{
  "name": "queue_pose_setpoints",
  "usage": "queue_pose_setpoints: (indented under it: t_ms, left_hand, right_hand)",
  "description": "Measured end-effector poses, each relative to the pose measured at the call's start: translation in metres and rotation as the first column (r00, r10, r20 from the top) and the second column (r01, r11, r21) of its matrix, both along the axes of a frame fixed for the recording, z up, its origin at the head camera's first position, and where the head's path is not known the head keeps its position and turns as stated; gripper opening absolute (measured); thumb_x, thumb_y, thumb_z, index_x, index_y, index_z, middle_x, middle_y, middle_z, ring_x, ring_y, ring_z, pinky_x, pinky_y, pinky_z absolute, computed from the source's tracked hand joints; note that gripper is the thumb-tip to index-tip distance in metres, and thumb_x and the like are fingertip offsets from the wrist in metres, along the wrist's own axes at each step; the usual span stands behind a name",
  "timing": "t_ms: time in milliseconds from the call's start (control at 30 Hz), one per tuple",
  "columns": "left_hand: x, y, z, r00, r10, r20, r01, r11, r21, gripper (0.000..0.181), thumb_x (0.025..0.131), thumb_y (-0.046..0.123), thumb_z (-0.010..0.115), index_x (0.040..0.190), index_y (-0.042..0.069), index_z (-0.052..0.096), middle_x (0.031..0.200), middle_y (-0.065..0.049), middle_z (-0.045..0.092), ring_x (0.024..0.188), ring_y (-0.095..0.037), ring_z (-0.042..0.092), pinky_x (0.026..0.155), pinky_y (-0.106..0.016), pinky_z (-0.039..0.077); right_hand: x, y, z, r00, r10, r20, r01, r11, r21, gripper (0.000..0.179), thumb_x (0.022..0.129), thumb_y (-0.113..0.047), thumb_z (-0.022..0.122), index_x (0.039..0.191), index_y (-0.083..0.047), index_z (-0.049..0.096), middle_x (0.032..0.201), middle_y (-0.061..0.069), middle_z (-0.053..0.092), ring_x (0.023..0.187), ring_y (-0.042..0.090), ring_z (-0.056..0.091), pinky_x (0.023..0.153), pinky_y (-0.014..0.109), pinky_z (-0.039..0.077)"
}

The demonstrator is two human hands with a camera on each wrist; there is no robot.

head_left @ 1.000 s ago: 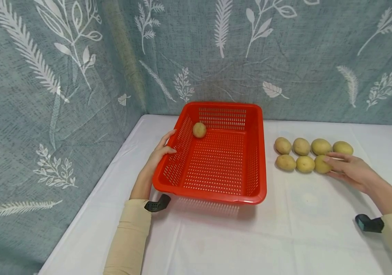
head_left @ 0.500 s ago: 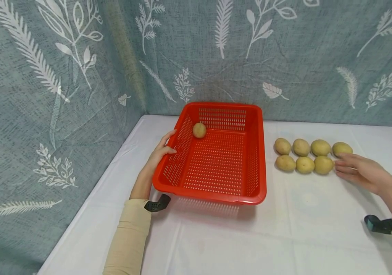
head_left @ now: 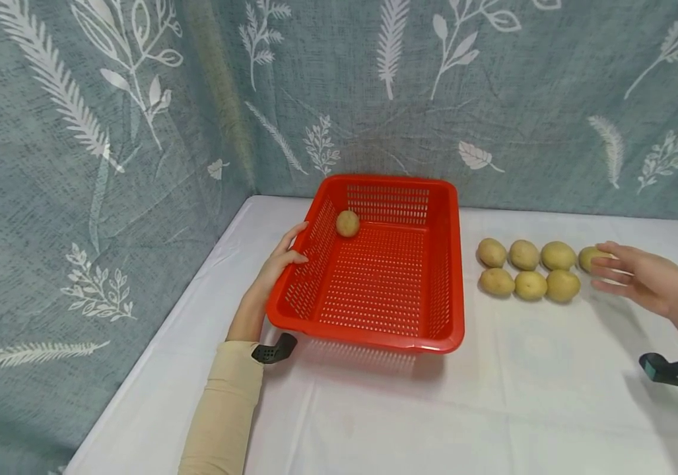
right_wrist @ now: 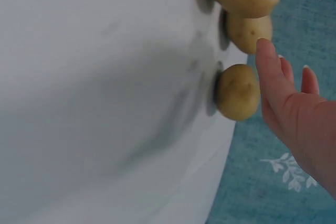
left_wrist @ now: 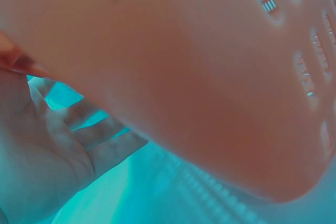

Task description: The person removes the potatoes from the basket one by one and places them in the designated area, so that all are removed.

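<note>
A red plastic basket (head_left: 366, 340) with slotted walls is tilted over the white table, one potato (head_left: 347, 223) inside its back left corner. My left hand (head_left: 273, 269) grips the basket's left rim, thumb and a fingertip over the edge; in the left wrist view its other fingers reach along the outer wall. To the right, several potatoes (head_left: 558, 256) lie in two close rows. My right hand (head_left: 650, 274) hovers with extended fingers by the last potato (head_left: 592, 258) of the back row, partly covering it. The right wrist view has that potato (right_wrist: 238, 92) just beyond the fingertips.
A white cloth (head_left: 493, 409) covers the table. Blue-green fabric with white leaf prints (head_left: 362, 119) hangs along the back and the left side (head_left: 77, 231). The potato rows lie a short way right of the basket.
My right hand has let go of the right-hand potato of the front row and moved right and back toward the back row's end. The left hand keeps its grip on the basket.
</note>
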State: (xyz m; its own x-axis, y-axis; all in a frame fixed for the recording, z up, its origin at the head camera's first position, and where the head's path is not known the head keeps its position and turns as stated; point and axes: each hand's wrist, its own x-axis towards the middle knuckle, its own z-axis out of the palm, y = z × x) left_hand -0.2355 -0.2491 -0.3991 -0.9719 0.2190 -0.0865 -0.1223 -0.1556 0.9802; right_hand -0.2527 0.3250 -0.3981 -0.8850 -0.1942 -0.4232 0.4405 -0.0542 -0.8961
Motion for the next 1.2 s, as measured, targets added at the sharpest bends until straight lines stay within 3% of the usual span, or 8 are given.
queue_pose_setpoints:
  t_ms: [67, 300, 467, 600, 767, 933, 1100, 1200]
  left_hand:
    - [0.000, 0.000, 0.000, 1.000, -0.002, 0.003, 0.002, 1.000, 0.005, 0.068, 0.089, 0.000, 0.037, 0.152, 0.021, 0.021, 0.140, -0.013, 0.029, 0.105, -0.024, 0.044, 0.078, -0.029, 0.045]
    - [0.001, 0.001, 0.001, 1.000, -0.004, 0.014, 0.004, 1.000, 0.008, 0.067, 0.089, 0.002, 0.036, 0.151, 0.021, 0.022, 0.140, -0.012, 0.029, 0.105, -0.025, 0.044, 0.078, -0.029, 0.046]
    - [0.001, 0.001, 0.000, 1.000, 0.000, 0.018, 0.001, 1.000, -0.017, 0.067, 0.089, 0.002, 0.037, 0.151, 0.021, 0.022, 0.140, -0.014, 0.030, 0.104, -0.025, 0.046, 0.077, -0.029, 0.047]
    - [0.001, 0.000, 0.000, 1.000, 0.003, 0.027, -0.002, 1.000, -0.026, 0.067, 0.090, 0.002, 0.037, 0.151, 0.023, 0.022, 0.140, -0.014, 0.031, 0.104, -0.025, 0.046, 0.077, -0.030, 0.047]
    - [0.001, -0.001, 0.001, 1.000, 0.002, 0.021, -0.002, 1.000, -0.025, 0.067, 0.089, 0.002, 0.037, 0.151, 0.023, 0.023, 0.140, -0.014, 0.031, 0.105, -0.026, 0.046, 0.077, -0.030, 0.048]
    - [0.002, -0.001, 0.001, 1.000, 0.005, 0.024, -0.005, 1.000, -0.020, 0.066, 0.089, 0.002, 0.037, 0.151, 0.022, 0.023, 0.140, -0.015, 0.031, 0.105, -0.027, 0.047, 0.077, -0.030, 0.049]
    - [0.001, 0.000, 0.001, 1.000, 0.009, 0.022, -0.008, 1.000, -0.024, 0.066, 0.089, 0.003, 0.038, 0.151, 0.021, 0.024, 0.139, -0.015, 0.032, 0.105, -0.026, 0.047, 0.077, -0.029, 0.049]
    - [0.001, -0.001, 0.001, 1.000, 0.010, 0.018, -0.009, 1.000, -0.025, 0.066, 0.089, 0.002, 0.038, 0.151, 0.021, 0.024, 0.139, -0.015, 0.032, 0.105, -0.026, 0.047, 0.077, -0.029, 0.049]
  right_hand:
    - [-0.003, -0.003, 0.004, 1.000, 0.000, -0.005, 0.000, 1.000, -0.009, 0.049, 0.090, -0.041, 0.057, 0.131, -0.026, 0.034, 0.111, -0.005, 0.042, 0.085, 0.003, 0.060, 0.081, 0.029, 0.051]
    - [-0.015, -0.016, 0.019, 1.000, 0.018, -0.007, -0.018, 1.000, -0.013, 0.090, 0.088, -0.045, 0.058, 0.153, -0.018, 0.001, 0.124, 0.001, 0.033, 0.084, 0.002, 0.061, 0.083, 0.030, 0.050]
    - [-0.021, -0.024, 0.024, 0.999, 0.046, -0.019, -0.046, 0.999, -0.007, 0.097, 0.088, -0.046, 0.056, 0.152, -0.013, -0.008, 0.128, 0.003, 0.032, 0.084, 0.002, 0.061, 0.084, 0.032, 0.050]
    - [-0.025, -0.032, 0.031, 0.997, 0.069, -0.027, -0.070, 0.997, -0.019, 0.095, 0.089, -0.046, 0.056, 0.153, -0.014, -0.007, 0.130, 0.002, 0.030, 0.089, 0.001, 0.059, 0.088, 0.032, 0.048]
    - [-0.031, -0.048, 0.045, 0.996, 0.082, -0.044, -0.081, 0.997, 0.007, 0.093, 0.089, -0.047, 0.053, 0.153, -0.015, -0.007, 0.130, -0.001, 0.030, 0.111, 0.008, 0.048, 0.095, 0.033, 0.043]
    - [-0.038, -0.069, 0.059, 0.993, 0.099, -0.067, -0.096, 0.994, 0.055, 0.090, 0.091, -0.049, 0.048, 0.153, -0.015, -0.007, 0.141, 0.004, 0.024, 0.141, 0.025, 0.015, 0.093, 0.031, 0.044]
    - [-0.044, -0.092, 0.068, 0.990, 0.109, -0.089, -0.103, 0.992, 0.070, 0.089, 0.091, -0.050, 0.047, 0.153, -0.016, -0.006, 0.157, 0.010, -0.002, 0.142, 0.030, 0.006, 0.090, 0.029, 0.046]
    - [-0.047, -0.106, 0.072, 0.987, 0.116, -0.107, -0.109, 0.992, 0.070, 0.087, 0.092, -0.049, 0.046, 0.153, -0.014, -0.005, 0.157, 0.013, -0.006, 0.142, 0.031, 0.007, 0.093, 0.031, 0.044]
